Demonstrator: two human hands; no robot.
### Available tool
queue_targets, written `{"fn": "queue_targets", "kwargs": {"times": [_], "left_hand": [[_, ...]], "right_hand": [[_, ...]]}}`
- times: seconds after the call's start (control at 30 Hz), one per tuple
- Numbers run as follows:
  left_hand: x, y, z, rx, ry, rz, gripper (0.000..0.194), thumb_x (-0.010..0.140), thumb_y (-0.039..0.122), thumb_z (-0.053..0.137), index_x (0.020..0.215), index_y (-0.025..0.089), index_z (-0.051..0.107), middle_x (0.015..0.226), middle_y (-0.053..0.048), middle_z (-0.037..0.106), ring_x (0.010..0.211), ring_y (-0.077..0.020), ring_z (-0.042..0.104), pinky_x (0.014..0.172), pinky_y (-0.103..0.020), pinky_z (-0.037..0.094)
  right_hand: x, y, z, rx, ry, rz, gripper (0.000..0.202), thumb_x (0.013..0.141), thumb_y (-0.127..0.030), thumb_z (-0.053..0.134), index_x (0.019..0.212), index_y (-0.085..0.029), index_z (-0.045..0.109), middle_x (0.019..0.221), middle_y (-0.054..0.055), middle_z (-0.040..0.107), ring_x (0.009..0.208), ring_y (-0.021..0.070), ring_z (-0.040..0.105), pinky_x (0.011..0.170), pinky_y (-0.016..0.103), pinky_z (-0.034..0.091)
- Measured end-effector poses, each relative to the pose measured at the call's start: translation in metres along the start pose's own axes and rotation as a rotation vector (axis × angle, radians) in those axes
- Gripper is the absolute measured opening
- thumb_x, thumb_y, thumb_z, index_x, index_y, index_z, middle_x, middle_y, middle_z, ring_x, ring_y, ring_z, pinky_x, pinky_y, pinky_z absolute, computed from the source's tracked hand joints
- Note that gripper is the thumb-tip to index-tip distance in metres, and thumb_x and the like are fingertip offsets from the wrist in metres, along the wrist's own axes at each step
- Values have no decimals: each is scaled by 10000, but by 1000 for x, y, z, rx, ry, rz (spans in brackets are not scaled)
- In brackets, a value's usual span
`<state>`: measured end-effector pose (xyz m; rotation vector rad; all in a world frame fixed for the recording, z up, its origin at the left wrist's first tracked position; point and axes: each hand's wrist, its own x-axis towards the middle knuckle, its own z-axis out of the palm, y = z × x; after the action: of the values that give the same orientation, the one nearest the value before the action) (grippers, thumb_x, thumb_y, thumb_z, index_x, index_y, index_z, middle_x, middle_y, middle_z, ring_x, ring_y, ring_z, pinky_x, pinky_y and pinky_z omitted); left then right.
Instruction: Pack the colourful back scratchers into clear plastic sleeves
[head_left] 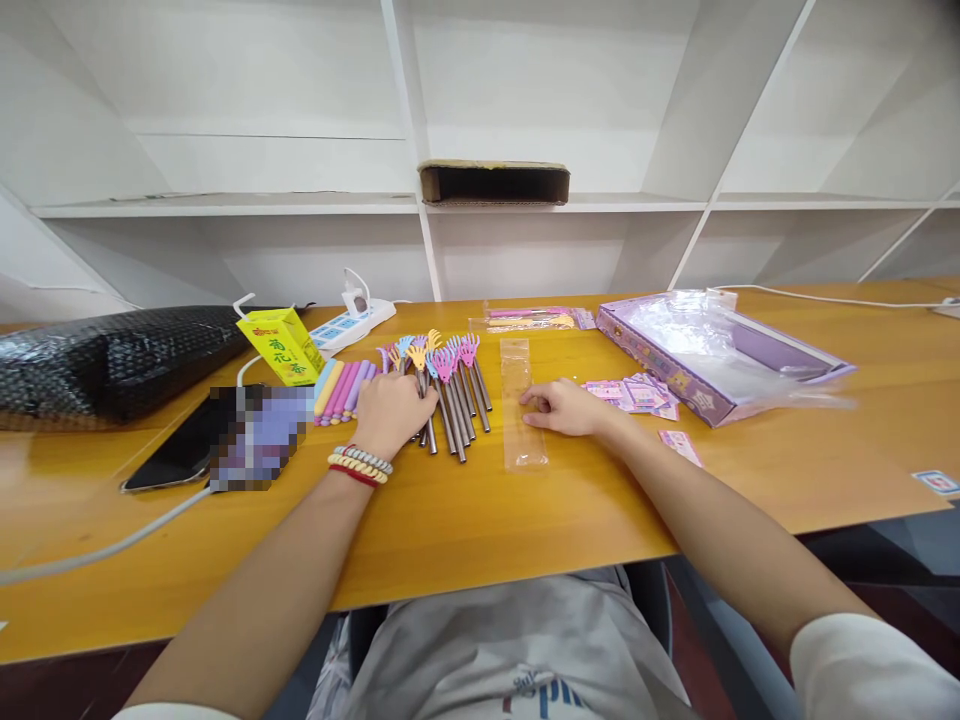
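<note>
Several small back scratchers (456,405), with coloured claw heads and metal rods, lie in a pile on the table. My left hand (394,405) bends down over the pile's left side, fingers curled onto a back scratcher; the fingertips are partly hidden. Right beside it lies a row of pastel handle tubes (346,390) in yellow, pink and purple. A narrow clear plastic bag (523,450) lies flat to the right of the pile. My right hand (566,408) rests at its right edge, thumb and forefinger closed on the film.
Small printed cards (637,393) lie right of my right hand, before an open purple box (667,385) holding clear plastic. Packaged back scratchers (529,318) lie at the back. Leftward are a yellow drink carton (281,345), power strip (352,325), phone (187,440) and black bubble-wrap parcel (127,360).
</note>
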<state>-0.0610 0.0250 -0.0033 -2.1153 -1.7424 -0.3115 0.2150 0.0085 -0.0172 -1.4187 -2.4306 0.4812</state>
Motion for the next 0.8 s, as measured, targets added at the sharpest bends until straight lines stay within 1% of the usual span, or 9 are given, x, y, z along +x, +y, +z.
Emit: {"fn": "queue_targets", "kwargs": {"times": [0.1,0.2,0.33,0.47,0.53,0.6,0.67,0.73,0.8], "left_hand": [[1,0,1,-8,10,-9,376,797,385,395,653,153,654,680,-134,631,687,-277,587,634,-382,404],[2,-2,-1,-46,22,-37,373,798,373,391,629,153,640,660,-132,620,669,-275,579,618,-378,395],[-1,2,-10,-176,96,-5,348,804,372,406,568,176,569,642,-97,597,676,-245,563,627,-360,387],[-11,17,-24,-356,160,180,314,818,363,433,564,190,498,629,-49,564,676,-194,534,682,-343,388],[-19,27,-29,-433,169,282,299,820,351,448,569,192,478,618,-31,545,663,-173,516,696,-338,381],[-26,36,-33,-490,175,397,282,817,328,460,570,192,468,612,-22,527,659,-161,496,707,-335,374],[-32,43,-35,-532,167,517,268,812,306,468,570,191,463,605,-16,510,652,-153,472,708,-331,368],[-36,47,-36,-566,153,609,260,810,291,471,570,190,459,596,-11,492,640,-147,449,691,-325,361],[-37,49,-36,-602,154,649,258,814,287,476,577,187,456,592,-7,479,633,-143,436,672,-319,351]], "right_hand": [[-1,0,0,-12,0,-9,326,774,-361,572,1044,-187,627,736,20,635,619,123,539,575,214,343],[-1,0,1,-12,6,-18,324,777,-357,567,1043,-181,627,747,27,640,623,125,542,580,217,348],[-1,0,2,12,37,-26,302,786,-340,560,1036,-185,629,715,19,636,611,123,538,589,220,350],[-3,-9,0,47,218,-55,283,834,-346,503,1021,-178,632,684,14,615,606,118,517,612,229,348],[-5,-18,-1,85,285,-107,285,866,-373,451,906,-171,648,675,16,594,607,111,493,616,228,340],[-7,-30,-1,145,289,-161,369,883,-417,412,708,-161,613,616,5,536,586,100,450,603,225,326],[-9,-40,1,235,248,-185,457,877,-465,404,561,-151,508,539,-16,431,544,85,381,563,220,300],[-10,-48,6,368,207,-176,491,852,-505,429,516,-148,431,507,-32,337,513,72,315,514,216,261],[-10,-52,11,532,177,-147,492,826,-530,459,520,-145,424,501,-38,317,498,64,290,484,215,239]]}}
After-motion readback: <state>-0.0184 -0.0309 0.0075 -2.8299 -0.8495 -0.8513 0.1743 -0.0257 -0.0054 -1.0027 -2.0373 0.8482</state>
